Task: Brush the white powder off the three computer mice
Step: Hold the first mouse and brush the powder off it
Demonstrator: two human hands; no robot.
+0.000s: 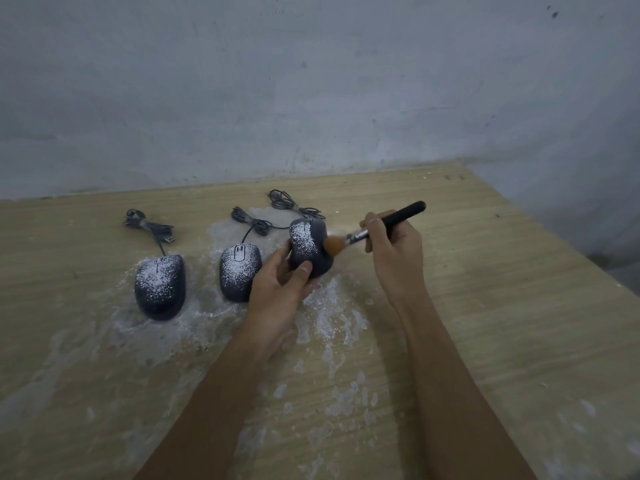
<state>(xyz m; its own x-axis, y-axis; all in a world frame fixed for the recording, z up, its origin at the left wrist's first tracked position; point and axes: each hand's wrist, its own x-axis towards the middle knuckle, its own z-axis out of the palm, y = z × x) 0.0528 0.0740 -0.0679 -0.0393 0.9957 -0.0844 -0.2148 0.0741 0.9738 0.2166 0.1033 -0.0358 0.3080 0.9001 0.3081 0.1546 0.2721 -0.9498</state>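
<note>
Table (485, 341): wood; loose powder (325, 317) smeared over near part.
Left hand (280, 285): fingers curled round right mouse (308, 245), lifted off table, tilted; right flank dark, left flank powdered.
Right hand (391, 247): pinches brush (381, 225) at mid-handle; bristles touch mouse.
Step, judged: first of three mice being brushed. Next: light strokes across powdered flank.
Middle mouse (239, 271), left mouse (160, 285): on table, dusted.
Cables (149, 223): bundled behind.
Held mouse's underside hidden by palm.
</note>
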